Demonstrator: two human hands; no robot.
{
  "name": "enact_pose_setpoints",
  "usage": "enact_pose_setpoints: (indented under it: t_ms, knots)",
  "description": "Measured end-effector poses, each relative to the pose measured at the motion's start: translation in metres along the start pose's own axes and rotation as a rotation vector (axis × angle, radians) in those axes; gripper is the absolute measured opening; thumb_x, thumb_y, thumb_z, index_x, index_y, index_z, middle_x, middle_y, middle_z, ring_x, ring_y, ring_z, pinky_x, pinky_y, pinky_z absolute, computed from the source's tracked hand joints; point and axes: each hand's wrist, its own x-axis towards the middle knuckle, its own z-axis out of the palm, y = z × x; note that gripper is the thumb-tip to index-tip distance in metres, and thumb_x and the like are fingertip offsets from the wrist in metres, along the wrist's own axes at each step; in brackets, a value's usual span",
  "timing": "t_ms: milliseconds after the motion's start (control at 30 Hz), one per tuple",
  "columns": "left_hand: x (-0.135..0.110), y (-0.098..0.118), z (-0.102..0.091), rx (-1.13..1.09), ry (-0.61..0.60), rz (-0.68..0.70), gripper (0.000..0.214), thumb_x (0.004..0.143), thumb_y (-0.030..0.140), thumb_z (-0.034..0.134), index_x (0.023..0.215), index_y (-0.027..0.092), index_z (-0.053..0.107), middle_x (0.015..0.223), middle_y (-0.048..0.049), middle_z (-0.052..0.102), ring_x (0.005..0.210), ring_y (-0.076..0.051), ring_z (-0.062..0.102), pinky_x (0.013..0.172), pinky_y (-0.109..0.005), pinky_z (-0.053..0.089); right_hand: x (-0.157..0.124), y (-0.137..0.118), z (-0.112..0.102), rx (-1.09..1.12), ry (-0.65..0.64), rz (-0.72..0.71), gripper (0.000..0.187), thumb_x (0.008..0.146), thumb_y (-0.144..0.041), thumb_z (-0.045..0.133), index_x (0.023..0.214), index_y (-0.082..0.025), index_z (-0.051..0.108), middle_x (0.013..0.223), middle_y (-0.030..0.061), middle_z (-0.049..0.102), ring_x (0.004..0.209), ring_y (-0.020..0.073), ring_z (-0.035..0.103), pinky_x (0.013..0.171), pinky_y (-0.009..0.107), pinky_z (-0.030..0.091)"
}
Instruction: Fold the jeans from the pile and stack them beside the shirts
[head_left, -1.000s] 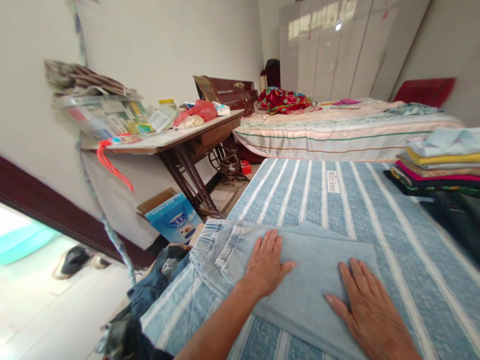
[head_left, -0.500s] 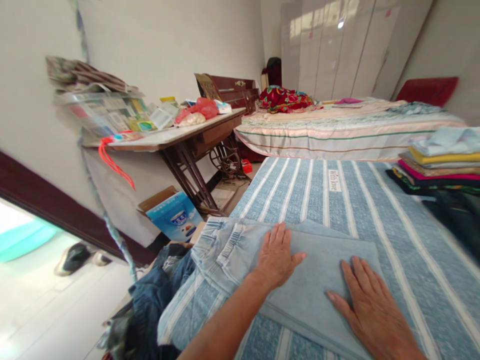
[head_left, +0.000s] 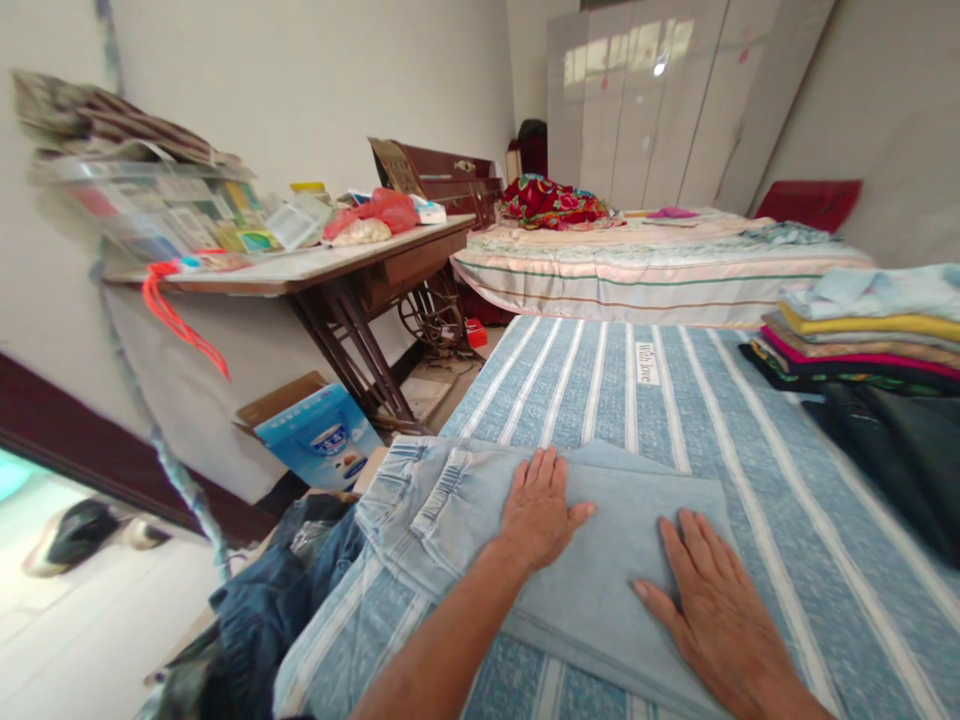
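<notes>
Light blue jeans with an elastic waistband lie folded lengthwise on the blue and white striped bed cover. The waistband points left and the legs run to the right. My left hand rests flat on the upper part of the jeans, fingers stretched out and thumb apart. Further right, my right hand lies flat on the leg part, its fingers spread. Neither hand grips the cloth.
A stack of folded clothes sits at the right, with dark folded trousers in front of it. Crumpled dark jeans lie low at the left edge of the bed. A sewing machine table with items on it stands left.
The camera view has turned slightly to the right, so the scene sits further left. Both hands stay flat at about the same places on the jeans.
</notes>
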Motion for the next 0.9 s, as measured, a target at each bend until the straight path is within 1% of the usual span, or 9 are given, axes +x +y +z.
enact_pose_setpoints:
  t_ms: [200,333,433,533,600,700,800,900]
  knots:
    - [0.002,-0.001,0.001,-0.005,-0.009,0.009,0.072,0.088,0.059,0.028,0.139,0.008,0.033,0.149,-0.0151,0.024,0.138,-0.027,0.015,0.112,-0.047,0.018,0.0,0.001,0.001,0.006,-0.004,0.002,0.079,0.084,-0.067,0.029,0.13,-0.005,0.048,0.141,0.0212,0.035,0.134,0.0334,0.022,0.104,0.05,0.027]
    - [-0.001,0.0,-0.006,-0.009,-0.009,0.004,0.069,0.089,0.056,0.031,0.138,0.008,0.034,0.149,-0.0156,0.024,0.138,-0.026,0.016,0.112,-0.045,0.019,0.0,0.001,0.001,0.009,0.009,-0.001,0.079,0.084,-0.066,0.03,0.13,-0.004,0.048,0.14,0.022,0.035,0.133,0.0343,0.024,0.105,0.05,0.027]
    - [-0.013,0.003,-0.013,0.001,0.026,0.011,0.066,0.089,0.054,0.033,0.137,0.009,0.035,0.148,-0.0156,0.025,0.138,-0.027,0.017,0.111,-0.046,0.022,0.0,0.001,0.002,0.012,0.002,-0.003,0.079,0.084,-0.066,0.031,0.13,-0.004,0.048,0.141,0.0224,0.034,0.133,0.0345,0.023,0.105,0.05,0.027]
    - [-0.035,0.004,-0.015,0.022,0.075,0.042,0.066,0.088,0.054,0.036,0.137,0.011,0.035,0.148,-0.0151,0.026,0.137,-0.027,0.019,0.11,-0.047,0.025,0.0,0.001,0.001,0.014,-0.004,0.002,0.079,0.084,-0.066,0.03,0.13,-0.005,0.047,0.142,0.0217,0.033,0.134,0.0336,0.022,0.105,0.05,0.026]
    - [-0.05,0.001,-0.012,0.043,0.093,0.049,0.066,0.087,0.055,0.039,0.138,0.012,0.034,0.147,-0.0152,0.028,0.137,-0.028,0.021,0.109,-0.048,0.026,0.0,0.001,0.001,0.015,-0.006,0.008,0.08,0.083,-0.067,0.029,0.13,-0.005,0.047,0.142,0.0209,0.034,0.134,0.0331,0.022,0.105,0.049,0.026]
    - [-0.064,-0.004,-0.002,0.06,0.076,0.046,0.069,0.086,0.056,0.04,0.138,0.012,0.033,0.147,-0.0154,0.029,0.136,-0.028,0.022,0.109,-0.048,0.027,0.0,0.001,-0.001,0.015,-0.011,0.01,0.081,0.083,-0.068,0.027,0.13,-0.005,0.047,0.141,0.0207,0.035,0.134,0.033,0.023,0.106,0.049,0.026]
    - [-0.068,-0.009,0.006,0.053,0.053,0.049,0.071,0.085,0.058,0.039,0.139,0.012,0.033,0.147,-0.0147,0.027,0.137,-0.028,0.021,0.11,-0.048,0.027,0.0,0.001,-0.002,0.007,0.002,-0.001,0.081,0.083,-0.067,0.025,0.129,-0.004,0.049,0.14,0.0218,0.036,0.133,0.0337,0.024,0.105,0.049,0.026]
    - [-0.067,-0.01,0.007,0.04,0.083,0.045,0.068,0.086,0.056,0.039,0.137,0.012,0.035,0.147,-0.0133,0.028,0.137,-0.026,0.022,0.11,-0.046,0.026,0.0,0.001,-0.001,-0.002,0.028,-0.021,0.082,0.084,-0.067,0.024,0.127,-0.003,0.05,0.139,0.0232,0.037,0.133,0.0343,0.025,0.105,0.049,0.026]
